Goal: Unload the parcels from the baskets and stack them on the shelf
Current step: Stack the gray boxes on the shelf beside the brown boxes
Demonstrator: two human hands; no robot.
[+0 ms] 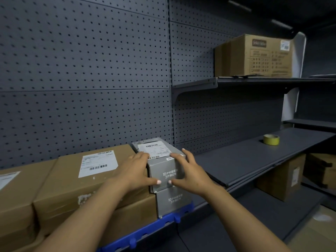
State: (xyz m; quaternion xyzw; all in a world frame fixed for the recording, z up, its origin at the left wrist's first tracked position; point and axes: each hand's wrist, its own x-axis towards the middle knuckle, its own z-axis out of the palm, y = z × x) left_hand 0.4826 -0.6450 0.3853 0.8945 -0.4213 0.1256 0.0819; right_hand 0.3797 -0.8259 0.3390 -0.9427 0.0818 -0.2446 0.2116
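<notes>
Both hands are holding a small grey box [164,166] that is sitting on top of a second grey box [172,201] of the same kind. The left hand [139,170] is lying against the box's left side and the right hand [189,171] against its right, fingers spread and lightly curved around the corners, both thumbs pressing on the front face. That face is showing white print reading "10" and "7" beside characters too blurred to read; the lower box is carrying the same print. A white shipping label [153,149] with barcodes is sticking to the top of the held box. Just to the left, touching it, a brown carton [87,179] is bearing another barcode label [99,165], its small text unreadable. A roll of yellow tape [271,139] is resting on the dark shelf [245,160] to the right. A large carton [254,56] is standing on the upper shelf [254,80], its printing blurred.
</notes>
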